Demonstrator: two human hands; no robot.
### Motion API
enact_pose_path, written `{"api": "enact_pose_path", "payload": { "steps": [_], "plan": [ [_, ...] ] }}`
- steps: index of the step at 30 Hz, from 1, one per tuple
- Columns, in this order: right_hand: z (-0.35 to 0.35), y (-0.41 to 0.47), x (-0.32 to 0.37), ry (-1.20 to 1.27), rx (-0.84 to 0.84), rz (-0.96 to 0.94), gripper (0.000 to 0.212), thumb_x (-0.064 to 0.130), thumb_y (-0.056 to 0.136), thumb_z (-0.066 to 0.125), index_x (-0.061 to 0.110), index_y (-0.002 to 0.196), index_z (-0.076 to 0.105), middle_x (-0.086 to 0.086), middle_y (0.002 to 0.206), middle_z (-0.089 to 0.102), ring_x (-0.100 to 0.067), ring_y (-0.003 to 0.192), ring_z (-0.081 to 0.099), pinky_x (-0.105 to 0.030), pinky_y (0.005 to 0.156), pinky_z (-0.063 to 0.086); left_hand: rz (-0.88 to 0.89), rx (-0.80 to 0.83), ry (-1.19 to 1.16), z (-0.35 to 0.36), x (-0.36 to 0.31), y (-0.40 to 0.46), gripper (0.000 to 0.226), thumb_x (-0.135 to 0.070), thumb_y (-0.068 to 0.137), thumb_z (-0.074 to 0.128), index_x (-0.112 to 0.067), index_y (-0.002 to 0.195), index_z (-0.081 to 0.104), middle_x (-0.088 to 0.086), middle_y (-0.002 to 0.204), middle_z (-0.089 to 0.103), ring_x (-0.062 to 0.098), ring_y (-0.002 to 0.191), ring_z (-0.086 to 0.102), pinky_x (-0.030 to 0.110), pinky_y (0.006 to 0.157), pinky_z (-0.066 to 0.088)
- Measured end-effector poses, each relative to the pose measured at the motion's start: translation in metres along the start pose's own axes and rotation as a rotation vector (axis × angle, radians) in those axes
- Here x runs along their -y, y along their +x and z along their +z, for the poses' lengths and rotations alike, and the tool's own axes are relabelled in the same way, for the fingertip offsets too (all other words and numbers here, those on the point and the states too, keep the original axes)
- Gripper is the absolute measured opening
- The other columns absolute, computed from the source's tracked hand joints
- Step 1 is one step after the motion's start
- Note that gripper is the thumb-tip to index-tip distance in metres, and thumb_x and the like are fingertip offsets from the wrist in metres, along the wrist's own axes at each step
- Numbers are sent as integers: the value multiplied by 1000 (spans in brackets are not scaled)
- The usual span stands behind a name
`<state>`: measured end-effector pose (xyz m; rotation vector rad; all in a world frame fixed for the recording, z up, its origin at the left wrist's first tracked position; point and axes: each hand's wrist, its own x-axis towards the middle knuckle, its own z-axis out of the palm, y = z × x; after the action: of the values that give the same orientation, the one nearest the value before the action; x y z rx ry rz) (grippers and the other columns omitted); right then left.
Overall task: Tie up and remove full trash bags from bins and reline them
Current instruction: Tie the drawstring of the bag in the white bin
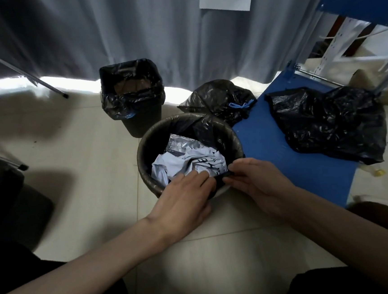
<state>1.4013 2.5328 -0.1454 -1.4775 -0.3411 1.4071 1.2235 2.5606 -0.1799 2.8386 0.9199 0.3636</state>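
Right now both forearms reach fwd over the tiled floor [90, 156] to the round bin [190, 153] at frame center. Left hand [183, 200] lies palm-down at the rim's 6 o'clock, fingers curled on the black liner [206, 127] edge. Right hand [259, 183], at 5 o'clock, pinches the same edge betw. thumb & fingers. Crumpled paper [190, 164] fills the bin. Lined square bin [134, 98] at 11 o'clock; tied bag [219, 100] at 1; loose bag [329, 123] on blue board [270, 145] at 3.
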Motion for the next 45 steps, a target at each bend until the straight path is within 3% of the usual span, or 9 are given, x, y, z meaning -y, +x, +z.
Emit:
{"api": "enact_pose_path", "payload": {
  "steps": [4,8,12,19,23,26,33,40,45],
  "plan": [
    [-2,1,2,-7,-13,-4,4,-6,91,60,-2,91,61,-14,83,65,-19,68,69,-29,71,62,-59,-18,-130,-1,-1,1,10,-25,80,45,-19,85,51,-5,85,52,15,80,48,28,64,38],
    [-2,5,9,0,-49,1,9,-7,90,57,-1,84,59,-15,84,60,-20,71,65,-28,71,61,-161,-2,-330,-6,-2,0,10,-30,83,56,-24,87,48,-9,86,53,9,81,47,28,67,39],
    [2,6,8,42,-16,24,11,-9,91,54,-2,83,59,-16,87,59,-20,74,65,-27,70,62,-175,24,-264,-5,0,-3,26,-40,84,64,-30,88,41,-13,87,50,12,84,50,28,65,36],
    [1,12,13,-90,-77,-2,13,-8,88,52,1,79,56,-12,80,51,-19,70,58,-24,59,56,-265,8,-283,-10,0,-2,12,-26,80,58,-25,87,50,-4,84,54,17,83,51,33,65,40],
    [-5,16,11,-230,-118,26,16,-9,85,51,4,77,56,-7,67,51,-16,59,53,-23,51,51,-162,15,-170,-16,1,-7,10,-28,77,50,-22,85,53,-8,74,56,17,77,52,34,78,39],
    [-10,22,11,-327,-164,14,18,-9,84,50,6,74,53,-7,62,50,-17,54,51,-25,48,48,-129,31,-71,-22,8,-12,18,-32,77,46,-24,90,55,-8,80,61,15,83,51,30,78,31],
    [-14,41,10,-484,-161,-6,26,-8,84,42,8,63,42,-10,62,42,-19,55,45,-26,46,41,-50,54,47,-31,28,-26,24,-30,73,67,-28,95,57,-12,90,62,17,92,51,28,73,24],
    [-13,60,10,-407,-244,32,16,22,92,62,11,84,53,-6,70,48,-15,59,46,-28,50,40,-9,18,122,-23,31,-34,30,-19,67,78,-30,88,61,-13,83,57,16,82,51,26,68,19],
    [-13,78,15,-305,-284,48,28,27,98,59,9,80,49,-7,64,43,-16,54,41,-18,34,43,62,-18,120,-19,24,-33,22,-19,74,75,-30,88,63,-12,81,55,15,80,52,29,69,26]
  ]
}}
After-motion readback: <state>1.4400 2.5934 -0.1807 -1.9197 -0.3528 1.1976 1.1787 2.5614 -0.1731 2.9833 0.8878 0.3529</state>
